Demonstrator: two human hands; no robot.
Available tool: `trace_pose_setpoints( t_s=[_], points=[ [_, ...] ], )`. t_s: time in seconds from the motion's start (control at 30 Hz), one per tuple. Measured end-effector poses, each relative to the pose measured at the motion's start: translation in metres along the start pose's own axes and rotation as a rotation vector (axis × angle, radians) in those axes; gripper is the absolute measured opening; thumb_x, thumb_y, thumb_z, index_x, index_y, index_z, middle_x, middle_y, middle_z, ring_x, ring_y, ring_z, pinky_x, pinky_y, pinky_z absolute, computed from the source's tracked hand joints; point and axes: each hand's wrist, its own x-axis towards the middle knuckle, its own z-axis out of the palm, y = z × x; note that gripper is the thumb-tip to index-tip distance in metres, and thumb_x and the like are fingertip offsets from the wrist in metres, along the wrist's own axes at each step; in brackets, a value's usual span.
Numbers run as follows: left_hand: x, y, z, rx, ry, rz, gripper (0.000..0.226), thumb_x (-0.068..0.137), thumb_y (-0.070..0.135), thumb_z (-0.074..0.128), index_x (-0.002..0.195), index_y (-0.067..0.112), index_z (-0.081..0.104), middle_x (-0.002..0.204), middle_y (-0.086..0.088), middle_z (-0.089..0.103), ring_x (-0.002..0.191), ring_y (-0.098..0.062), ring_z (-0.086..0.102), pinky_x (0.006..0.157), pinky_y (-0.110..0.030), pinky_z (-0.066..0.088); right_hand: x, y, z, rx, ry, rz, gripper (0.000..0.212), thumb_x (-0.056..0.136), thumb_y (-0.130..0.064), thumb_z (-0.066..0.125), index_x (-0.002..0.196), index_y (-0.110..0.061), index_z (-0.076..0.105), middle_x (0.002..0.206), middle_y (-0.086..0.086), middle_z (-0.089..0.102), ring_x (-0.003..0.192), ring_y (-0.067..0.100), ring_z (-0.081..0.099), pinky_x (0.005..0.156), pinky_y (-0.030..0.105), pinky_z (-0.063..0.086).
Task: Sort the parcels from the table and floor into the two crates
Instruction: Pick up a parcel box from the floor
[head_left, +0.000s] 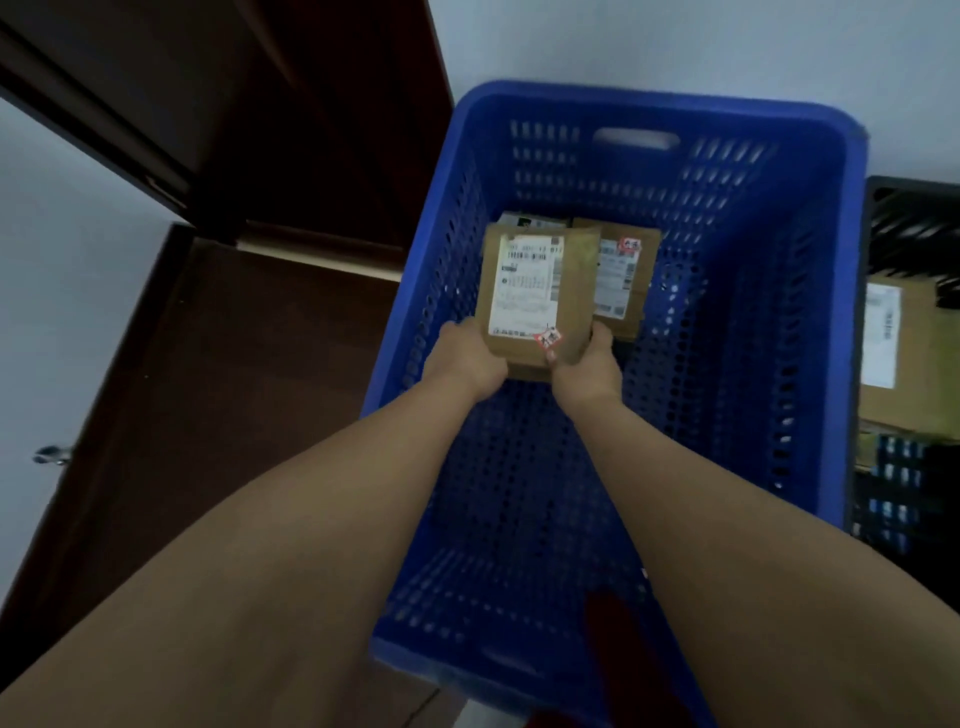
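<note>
A brown cardboard parcel (535, 291) with a white shipping label and a red sticker is held inside the blue perforated crate (810, 291). My left hand (465, 361) grips its near left corner. My right hand (589, 371) grips its near right corner, thumb on top by the sticker. Behind it, on the crate floor, lies another brown parcel (626, 275) with a white label, and a third parcel (530, 221) peeks out at the back. A black crate (883, 509) at the right edge holds a larger brown parcel (904, 353).
A dark brown wooden door (218, 364) with a metal handle (52, 454) stands open to the left of the blue crate. A pale wall (675, 47) lies behind both crates. The two crates stand side by side, touching.
</note>
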Motion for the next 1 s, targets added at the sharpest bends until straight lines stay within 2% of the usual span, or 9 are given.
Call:
trace_pose_setpoints(
  t_s=[0.13,0.27,0.33,0.4,0.5,0.63,0.77,0.87,1.0],
  points=[
    [0.04,0.015,-0.011,0.038,0.042,0.029,0.046,0.091,0.016,0.054,0.134,0.002,0.044,0.133,-0.018,0.049,0.116,-0.032,0.052,0.095,-0.042,0.048,0.044,-0.02,0.014,0.033,0.044,-0.044,0.066,0.097,-0.014,0.056,0.152,-0.019,0.021,0.142,0.008,0.047,0.127,0.026,0.046,0.093,0.028,0.039],
    [0.061,0.024,-0.023,0.083,0.009,0.056,0.069,0.093,0.012,0.055,0.151,0.005,0.018,0.152,-0.016,0.027,0.137,-0.031,0.034,0.111,-0.042,0.036,0.072,-0.034,0.024,-0.03,-0.067,-0.055,0.081,0.097,-0.014,0.054,0.156,-0.019,-0.001,0.155,0.009,0.028,0.137,0.027,0.034,0.113,0.033,0.03],
    [0.064,0.028,-0.026,0.198,-0.075,0.092,0.068,0.094,0.012,0.053,0.152,0.007,0.017,0.154,-0.013,0.023,0.137,-0.03,0.032,0.112,-0.04,0.034,0.078,-0.037,0.025,-0.099,-0.172,-0.035,0.087,0.097,-0.018,0.055,0.154,-0.017,-0.01,0.156,0.01,0.023,0.138,0.028,0.032,0.112,0.03,0.03],
    [0.063,0.032,-0.03,0.301,-0.153,0.103,0.062,0.094,0.012,0.052,0.149,0.007,0.024,0.151,-0.012,0.027,0.132,-0.031,0.038,0.108,-0.04,0.039,0.079,-0.04,0.021,-0.131,-0.242,-0.011,0.088,0.097,-0.018,0.055,0.154,-0.015,-0.011,0.154,0.011,0.026,0.135,0.028,0.034,0.102,0.025,0.032],
    [0.057,0.035,-0.037,0.349,-0.165,0.129,0.061,0.094,0.011,0.052,0.15,0.009,0.026,0.152,-0.011,0.027,0.131,-0.031,0.039,0.107,-0.042,0.04,0.075,-0.043,0.011,-0.169,-0.256,-0.031,0.083,0.095,-0.014,0.057,0.155,-0.012,0.0,0.15,0.01,0.033,0.131,0.027,0.038,0.098,0.022,0.033],
    [0.036,0.043,-0.046,0.379,-0.139,0.15,0.059,0.095,0.013,0.054,0.148,0.01,0.029,0.148,-0.011,0.032,0.125,-0.032,0.045,0.102,-0.045,0.045,0.051,-0.045,-0.009,-0.153,-0.223,-0.079,0.056,0.092,-0.01,0.06,0.143,-0.012,0.035,0.136,0.011,0.051,0.121,0.025,0.048,0.105,0.031,0.039],
    [0.0,0.059,-0.052,0.363,-0.096,0.204,0.049,0.094,0.018,0.056,0.14,0.012,0.041,0.137,-0.011,0.046,0.118,-0.029,0.05,0.097,-0.043,0.047,0.009,-0.051,-0.035,-0.164,-0.188,-0.113,0.058,0.092,-0.015,0.062,0.144,-0.012,0.035,0.134,0.008,0.05,0.12,0.024,0.048,0.093,0.022,0.037],
    [-0.034,0.074,-0.05,0.335,-0.102,0.246,0.059,0.094,0.019,0.055,0.148,0.014,0.032,0.143,-0.011,0.042,0.121,-0.03,0.049,0.097,-0.043,0.048,-0.026,-0.056,-0.059,-0.203,-0.124,-0.161,0.055,0.094,-0.021,0.061,0.142,-0.01,0.038,0.137,0.011,0.05,0.119,0.025,0.049,0.086,0.023,0.038],
    [-0.084,0.097,-0.039,0.396,-0.061,0.341,0.06,0.095,0.023,0.055,0.148,0.012,0.03,0.148,-0.012,0.035,0.132,-0.03,0.039,0.101,-0.045,0.044,-0.076,-0.059,-0.097,-0.329,-0.075,-0.214,0.058,0.096,-0.024,0.057,0.146,-0.01,0.033,0.143,0.013,0.046,0.124,0.029,0.049,0.092,0.032,0.045]
  ],
)
